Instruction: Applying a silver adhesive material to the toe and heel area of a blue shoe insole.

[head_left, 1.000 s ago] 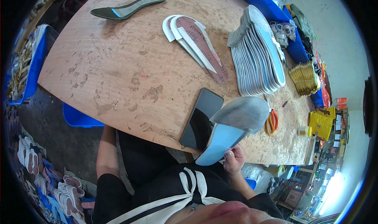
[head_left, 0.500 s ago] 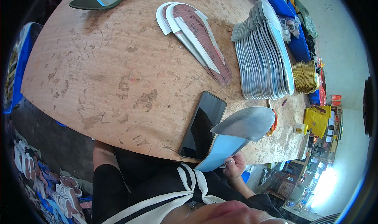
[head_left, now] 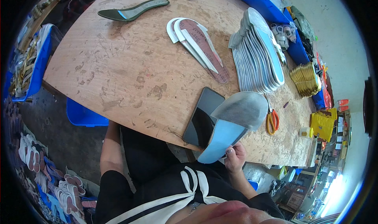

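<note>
My right hand (head_left: pixel 235 157) is closed on the edge of a shoe insole (head_left: pixel 228 139), thumb on the near face. The insole is light blue, with a silver-grey rounded end folded or lapped over its top, and it is tilted up above the table's near edge. Behind it a black phone (head_left: pixel 199 119) lies on the wood, partly covered by the insole. My left forearm (head_left: pixel 112 149) reaches down to the table's edge, and the left hand is hidden beneath it. Beyond the phone stands a tight row of similar silver and blue insoles (head_left: pixel 256 62).
Orange-handled scissors (head_left: pixel 272 121) lie right of the held insole. White-edged brown sole pieces (head_left: pixel 197 41) and a dark green sole (head_left: pixel 134 9) rest farther back on the wooden table (head_left: pixel 118 70). A gold bundle (head_left: pixel 304 80), a small jar (head_left: pixel 306 132) and blue bins (head_left: pixel 37 66) surround them.
The whole view has shifted, showing more of the table's far and left sides. My right hand still holds the insole, whose silver end now turns more toward me.
</note>
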Action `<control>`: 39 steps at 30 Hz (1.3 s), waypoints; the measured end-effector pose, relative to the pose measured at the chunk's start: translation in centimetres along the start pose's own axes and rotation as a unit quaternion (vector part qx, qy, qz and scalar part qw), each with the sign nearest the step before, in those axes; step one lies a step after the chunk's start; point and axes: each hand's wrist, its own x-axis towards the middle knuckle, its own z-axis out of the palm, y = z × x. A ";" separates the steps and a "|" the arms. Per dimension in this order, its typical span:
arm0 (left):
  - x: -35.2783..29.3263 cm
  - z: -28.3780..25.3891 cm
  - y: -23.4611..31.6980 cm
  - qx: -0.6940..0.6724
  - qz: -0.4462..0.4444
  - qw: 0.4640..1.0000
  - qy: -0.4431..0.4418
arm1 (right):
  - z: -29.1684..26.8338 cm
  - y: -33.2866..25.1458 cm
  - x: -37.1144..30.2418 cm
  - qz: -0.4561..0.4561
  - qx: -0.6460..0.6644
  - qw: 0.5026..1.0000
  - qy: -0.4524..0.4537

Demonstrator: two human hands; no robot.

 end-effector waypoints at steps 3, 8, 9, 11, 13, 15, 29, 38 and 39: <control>0.3 -0.3 0.1 0.013 -0.001 1.000 -0.004 | -0.1 0.1 0.2 -0.006 -0.002 1.000 -0.016; 1.1 0.9 -2.0 0.026 -0.022 0.999 -0.028 | -0.2 0.1 0.0 0.000 -0.020 1.000 0.009; 1.4 1.4 -2.5 0.028 -0.027 0.999 -0.035 | -0.3 0.2 -0.1 -0.005 -0.031 0.999 0.016; 1.4 2.7 -3.8 0.028 -0.038 0.997 -0.053 | -0.4 0.3 -0.4 0.010 -0.040 0.999 0.023; 1.6 4.4 -4.7 0.026 -0.047 0.996 -0.070 | -0.4 0.1 -0.4 0.022 -0.050 0.998 0.030; 1.7 5.9 -5.3 0.024 -0.051 0.995 -0.083 | 0.0 -0.2 -0.3 0.033 -0.055 0.997 0.038; -1.2 1.3 -2.2 0.097 -0.020 0.994 -0.055 | -0.1 0.3 0.1 -0.021 -0.013 1.000 0.001; -1.2 -0.4 -1.3 0.137 -0.013 0.989 -0.052 | 0.1 0.1 0.2 -0.009 0.005 1.000 -0.008; -1.1 -0.1 -1.9 0.139 -0.018 0.988 -0.058 | 0.0 0.1 0.1 0.002 0.008 1.000 -0.006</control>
